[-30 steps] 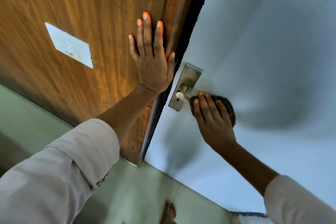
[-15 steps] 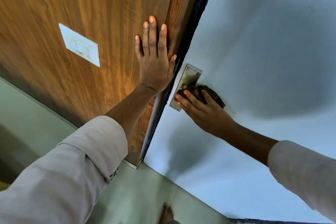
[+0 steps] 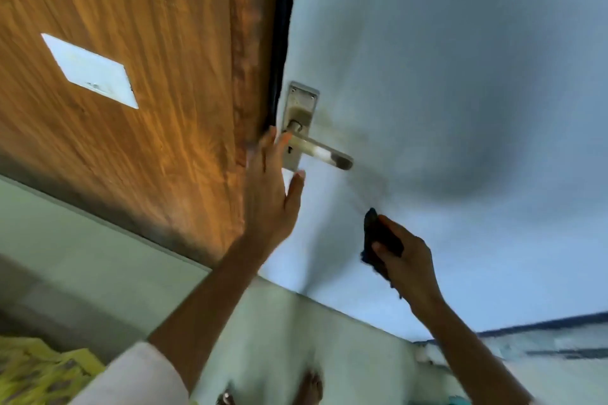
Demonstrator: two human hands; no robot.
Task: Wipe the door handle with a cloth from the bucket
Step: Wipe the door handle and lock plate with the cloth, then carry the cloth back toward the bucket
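Observation:
A metal lever door handle (image 3: 320,152) on its back plate (image 3: 301,108) stands bare on the pale blue-white door (image 3: 444,59). Below and to the right of the handle, clear of it, my right hand (image 3: 406,260) is closed around a dark cloth (image 3: 376,240). My left hand (image 3: 271,194) is open with fingers spread, just left of the handle at the door's edge, its fingertips overlapping the back plate. The bucket is out of sight.
A wood-grain panel (image 3: 148,76) with a white switch plate (image 3: 90,71) fills the left. A dark strip (image 3: 284,26) runs between panel and door. Below is pale green floor (image 3: 82,256), a yellow patterned object (image 3: 36,368) at bottom left, and bare feet (image 3: 307,388).
My right hand with the cloth has come off the handle and dropped down to the right. My left hand has left the wood panel and moved down toward the handle. The view has shifted.

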